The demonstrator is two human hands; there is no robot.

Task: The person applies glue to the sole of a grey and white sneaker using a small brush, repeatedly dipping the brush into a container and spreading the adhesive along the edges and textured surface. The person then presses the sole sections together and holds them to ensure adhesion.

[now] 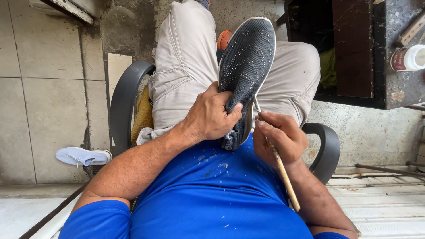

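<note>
A dark grey shoe (246, 66) with a white-edged, dotted sole rests upright on my lap, sole facing me. My left hand (209, 116) grips its heel end, fingers wrapped over the knit upper. My right hand (280, 138) holds a thin wooden-handled brush (279, 163) like a pen. The brush tip touches the white sole edge on the shoe's right side, close to my left fingertips. I sit in a chair, wearing beige trousers and a blue shirt flecked with white spots.
Black chair arms (125, 95) curve on both sides of my legs. A white shoe (83, 156) lies on the tiled floor to the left. A white jar (409, 58) stands on a dark stone counter (400, 88) at upper right. Metal rods (385, 169) lie lower right.
</note>
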